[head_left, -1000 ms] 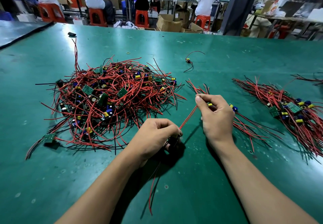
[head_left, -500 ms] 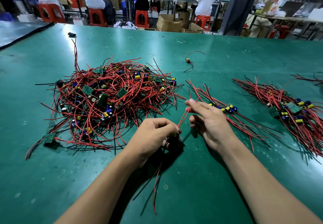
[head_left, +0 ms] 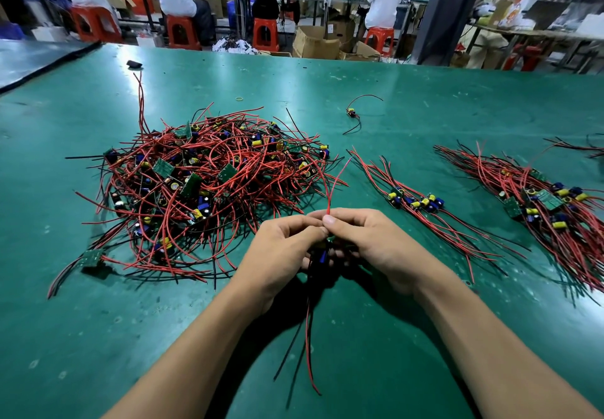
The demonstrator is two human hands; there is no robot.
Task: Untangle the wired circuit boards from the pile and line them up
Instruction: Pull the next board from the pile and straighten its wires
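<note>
Head view: left hand and right hand together pinch small wired circuit board with blue capacitor; its red wires run fore-aft. Lined-up row of red-wired boards lies right-forward of hands, right hand nearer.

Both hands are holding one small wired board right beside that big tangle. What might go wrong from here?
The red wire pinched by the right hand reaches toward the pile; it may snag there. Pulling it hard might strain its joint on the board gripped by the left hand.

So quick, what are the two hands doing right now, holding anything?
Left hand: closed, gripping the wired circuit board.
Right hand: closed, pinching that board's red wire.
</note>
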